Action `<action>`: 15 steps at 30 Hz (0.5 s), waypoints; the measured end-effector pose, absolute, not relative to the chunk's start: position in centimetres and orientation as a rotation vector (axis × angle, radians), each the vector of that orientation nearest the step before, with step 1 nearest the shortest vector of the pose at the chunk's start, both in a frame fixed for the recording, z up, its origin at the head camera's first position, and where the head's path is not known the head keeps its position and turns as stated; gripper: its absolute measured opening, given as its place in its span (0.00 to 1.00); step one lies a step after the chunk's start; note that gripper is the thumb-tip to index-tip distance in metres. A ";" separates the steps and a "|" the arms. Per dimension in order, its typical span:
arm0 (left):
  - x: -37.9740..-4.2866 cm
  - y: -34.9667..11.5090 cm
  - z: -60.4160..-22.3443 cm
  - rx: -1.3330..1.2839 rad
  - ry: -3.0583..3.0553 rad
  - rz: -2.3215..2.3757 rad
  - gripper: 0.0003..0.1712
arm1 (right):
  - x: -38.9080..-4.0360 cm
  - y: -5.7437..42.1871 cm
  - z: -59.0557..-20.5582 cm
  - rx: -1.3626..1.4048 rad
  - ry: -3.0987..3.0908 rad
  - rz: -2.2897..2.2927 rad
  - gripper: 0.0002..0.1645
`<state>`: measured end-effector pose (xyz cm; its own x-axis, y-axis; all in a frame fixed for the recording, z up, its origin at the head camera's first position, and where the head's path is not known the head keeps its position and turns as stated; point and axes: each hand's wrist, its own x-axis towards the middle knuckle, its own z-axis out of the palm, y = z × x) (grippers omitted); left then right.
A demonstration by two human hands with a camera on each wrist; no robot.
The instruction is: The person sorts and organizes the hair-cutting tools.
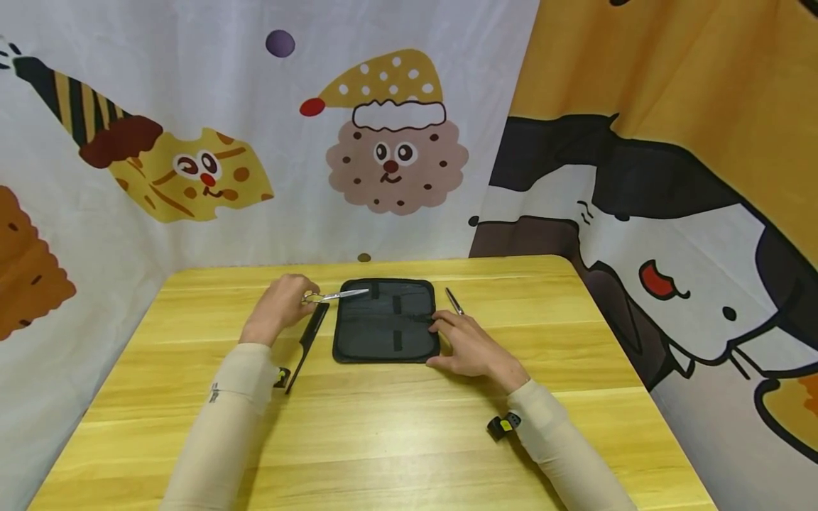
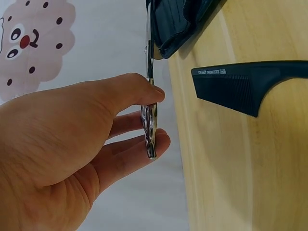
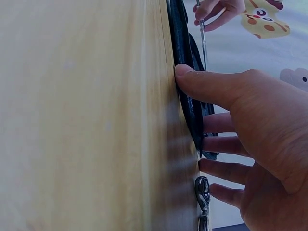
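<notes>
A pair of silver scissors [image 1: 345, 294] is held by the handles in my left hand [image 1: 278, 305], pinched between thumb and fingers. Its blades point right, above the far left part of an unfolded black case [image 1: 371, 337] with elastic loops. My right hand [image 1: 469, 345] rests at the case's right edge, thumb by the near corner and fingers spread, fairly straight, in the right wrist view. Beyond that hand lies another slim metal tool [image 1: 453, 299], with shiny loop handles [image 3: 202, 192] near the fingertips. Left of the case, below my left hand, is a black tail comb [image 2: 231, 84].
All of this is on a light wood-grain table [image 1: 377, 440]. A white printed cloth [image 1: 243, 234] hangs behind the far edge, and a cartoon-patterned orange cloth [image 1: 696, 78] hangs at the right. Each wrist wears a small black device [image 1: 504, 426].
</notes>
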<state>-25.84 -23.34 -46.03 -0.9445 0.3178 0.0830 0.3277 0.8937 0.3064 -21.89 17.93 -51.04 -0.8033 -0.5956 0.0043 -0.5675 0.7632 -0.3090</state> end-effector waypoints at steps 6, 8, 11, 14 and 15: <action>-26.2 -23.1 -46.3 -0.518 -3.047 -0.490 0.17 | -21.8 17.9 -51.0 -0.937 2.853 -0.480 0.40; -26.3 -23.0 -46.4 -0.519 -3.049 -0.487 0.17 | -21.8 17.8 -51.0 -0.940 2.856 -0.486 0.40; -26.4 -22.9 -46.5 -0.521 -3.050 -0.476 0.17 | -21.8 17.8 -50.9 -0.940 2.858 -0.480 0.40; -26.4 -22.7 -46.5 -0.514 -3.052 -0.462 0.16 | -21.9 17.7 -50.9 -0.936 2.859 -0.477 0.41; -26.5 -22.7 -46.5 -0.515 -3.050 -0.454 0.16 | -21.9 17.7 -51.0 -0.935 2.858 -0.475 0.41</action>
<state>-26.46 -22.65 -46.55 -0.9456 0.3192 0.0631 0.3237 0.9035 0.2809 -21.91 17.71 -50.96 -0.8072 -0.5903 0.0045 -0.5601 0.7634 -0.3217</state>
